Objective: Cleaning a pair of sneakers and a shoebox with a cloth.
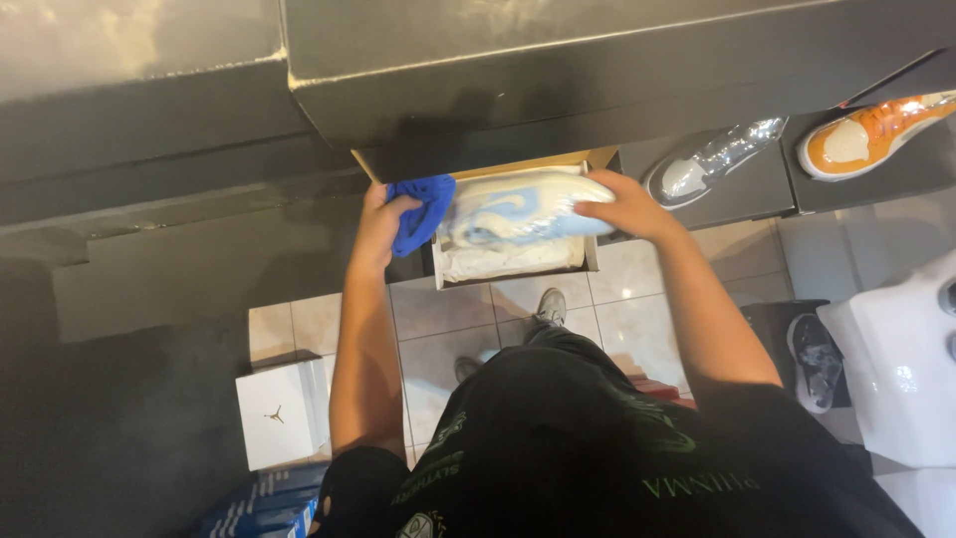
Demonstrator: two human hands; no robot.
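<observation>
The scene is dim overall, with deep shadow over the black shelving [597, 70] and the lower left corner. Light falls from the upper right, brightening the floor tiles [637, 299] and raising glare on the silver shoe [712, 159]. The white-and-blue shoe [523, 209] is smeared by motion blur. Straight edges bend near the frame's borders.

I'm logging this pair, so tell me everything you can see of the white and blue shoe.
The shoe is a sneaker, white with pale blue patches, blurred. It lies on its side, lengthwise over an open box lined with white paper. The right hand holds one end; the left hand presses a blue cloth to the other.
</observation>
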